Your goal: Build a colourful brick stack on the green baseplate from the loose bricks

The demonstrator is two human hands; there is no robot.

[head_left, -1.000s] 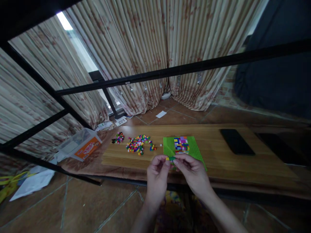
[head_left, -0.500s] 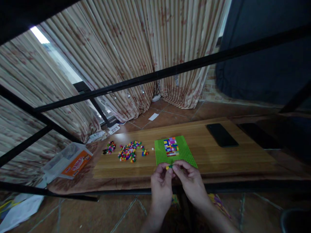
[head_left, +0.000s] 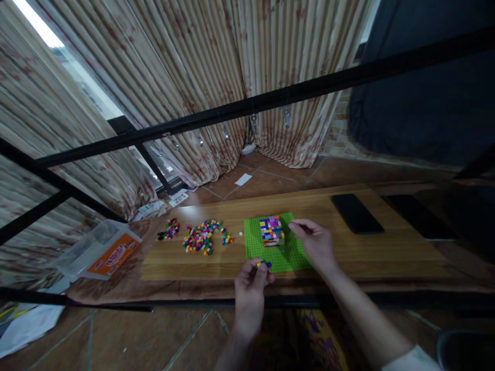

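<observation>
My left hand (head_left: 249,291) is closed at the front edge of the green baseplate (head_left: 253,245), pinching a few small toy bricks (head_left: 264,264) in yellow, green and purple. On the baseplate stands a block of many-coloured bricks (head_left: 271,229), several layers high. To the right of that block, my right hand (head_left: 317,246) hovers over the baseplate with thumb and forefinger drawn together. Whatever lies between those fingertips, if anything, is too small to make out.
Loose bricks (head_left: 199,238) lie in a pile left of the baseplate, with a smaller pile (head_left: 168,230) farther left and a white brick (head_left: 240,233) between. A clear plastic box (head_left: 93,245) sits at the left end. A dark phone (head_left: 356,214) rests on the right. A black bar (head_left: 232,111) crosses beyond the board.
My hands have parted. The right one moved forward and right, beside the brick block; the left kept the small bricks near the baseplate's front edge, where purple now shows.
</observation>
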